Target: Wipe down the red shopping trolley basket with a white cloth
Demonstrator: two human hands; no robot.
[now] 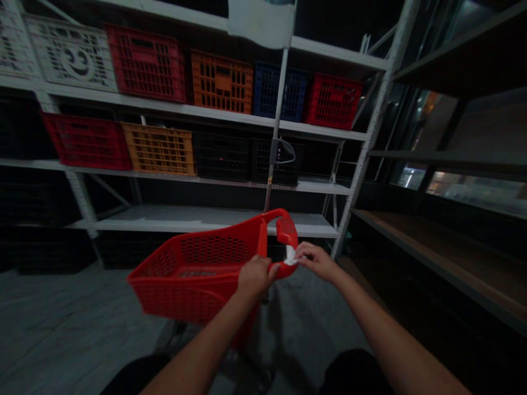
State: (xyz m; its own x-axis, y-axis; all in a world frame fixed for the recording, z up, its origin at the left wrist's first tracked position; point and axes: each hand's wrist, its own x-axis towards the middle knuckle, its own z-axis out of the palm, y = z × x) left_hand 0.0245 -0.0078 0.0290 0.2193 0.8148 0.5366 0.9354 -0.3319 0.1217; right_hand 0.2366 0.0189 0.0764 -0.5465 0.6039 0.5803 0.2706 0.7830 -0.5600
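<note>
A red plastic shopping cart [197, 291] stands in front of me, its handle end on the right. My left hand [256, 276] is closed around the near side of the cart's rim by the handle. Against the red handle [287, 233], my right hand [318, 260] pinches a white cloth or tissue [290, 255]. The white piece lies bunched on the handle's near corner, partly under the fingertips. A pole [280, 99] with a grey loop grip rises behind the cart handle and carries a white panel at its top.
White metal shelving [214, 219] runs behind the cart, holding a red crate [334, 101], an orange crate [222, 82], a yellow crate [160, 148] and several others. Brown shelves [436, 247] stand close on the right. Grey floor [61, 329] lies around the cart.
</note>
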